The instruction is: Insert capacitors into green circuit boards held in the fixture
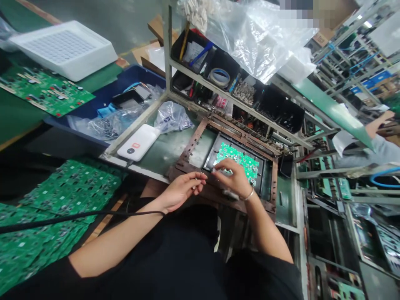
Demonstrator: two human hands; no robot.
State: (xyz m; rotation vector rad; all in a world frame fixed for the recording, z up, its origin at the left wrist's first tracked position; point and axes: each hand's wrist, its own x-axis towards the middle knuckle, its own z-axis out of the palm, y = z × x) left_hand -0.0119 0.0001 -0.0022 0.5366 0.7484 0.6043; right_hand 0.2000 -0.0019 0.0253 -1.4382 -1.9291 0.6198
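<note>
Circuit board (pixel 242 160): on my feed, I see bright green speckled white
Frame (pixel 274 179): rusty brown
Device (pixel 142 139): white, orange mark
Tray (pixel 64 41): white, bluish-grey grid
Counter (pixel 168 152): dull green

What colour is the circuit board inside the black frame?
The rectangular circuit board is bright green, seen in the head view.

Blk short-slv top (pixel 175 254), slvr bangle (pixel 249 195)
</note>
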